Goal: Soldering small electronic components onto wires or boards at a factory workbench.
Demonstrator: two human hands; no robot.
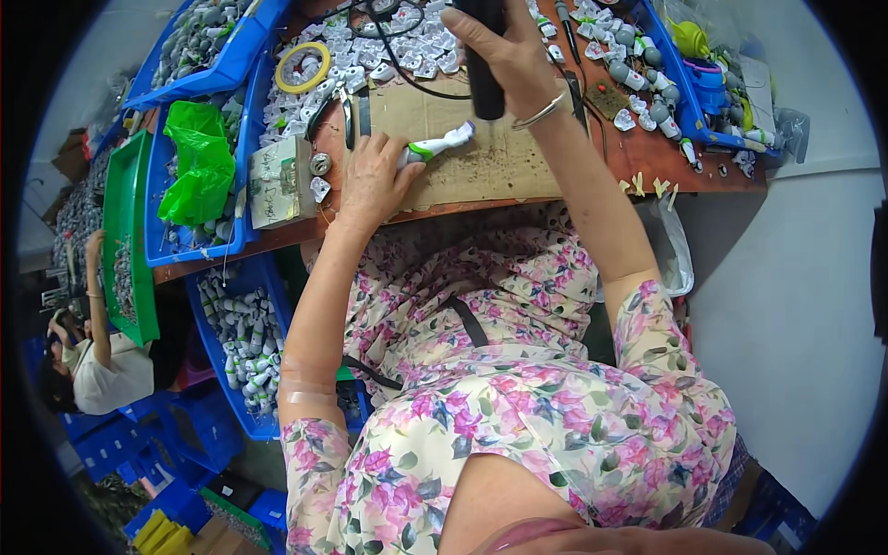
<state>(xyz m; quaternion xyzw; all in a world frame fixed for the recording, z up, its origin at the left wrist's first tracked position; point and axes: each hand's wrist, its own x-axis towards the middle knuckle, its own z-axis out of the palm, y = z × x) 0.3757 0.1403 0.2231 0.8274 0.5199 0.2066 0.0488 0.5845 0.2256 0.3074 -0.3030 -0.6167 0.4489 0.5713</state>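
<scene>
Cardboard point(504, 168) along table edge point(726, 182), open beside white-green device point(450, 141), left hand point(373, 176) closed over it, right hand point(518, 63) gripping black cylinder point(486, 88)

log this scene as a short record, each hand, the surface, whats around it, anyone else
left hand: holds a white-and-green plastic piece over the cardboard
right hand: grips a black cylindrical tool
surface: brown cardboard on a reddish-brown table
beyond: scattered white plastic parts
left side: pliers, yellow tape roll, small box, green plastic bag
other person: far left, light top
</scene>
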